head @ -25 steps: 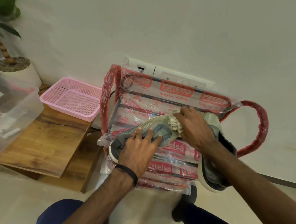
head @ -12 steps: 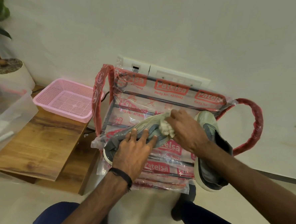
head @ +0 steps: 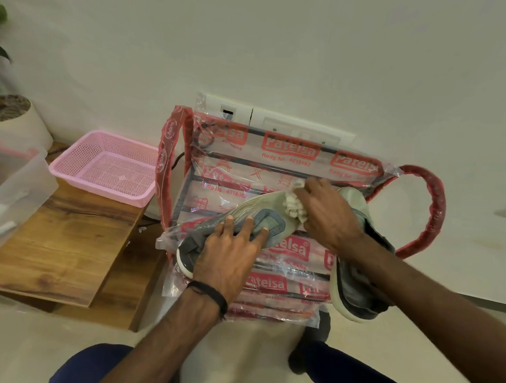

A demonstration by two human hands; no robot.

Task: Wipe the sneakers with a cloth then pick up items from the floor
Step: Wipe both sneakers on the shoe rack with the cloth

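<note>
On the plastic-wrapped red folding rack (head: 280, 163), the grey-green knit sneaker (head: 238, 223) lies sole-up under the left hand (head: 230, 258), fingers spread flat. The right hand (head: 327, 216), bunching the white cloth (head: 293, 207), has slid toeward since a second ago; wiping continues, floor items wait.

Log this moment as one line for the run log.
phase: wiping | left hand: steadies left sneaker | right hand: grips cloth on toe
</note>
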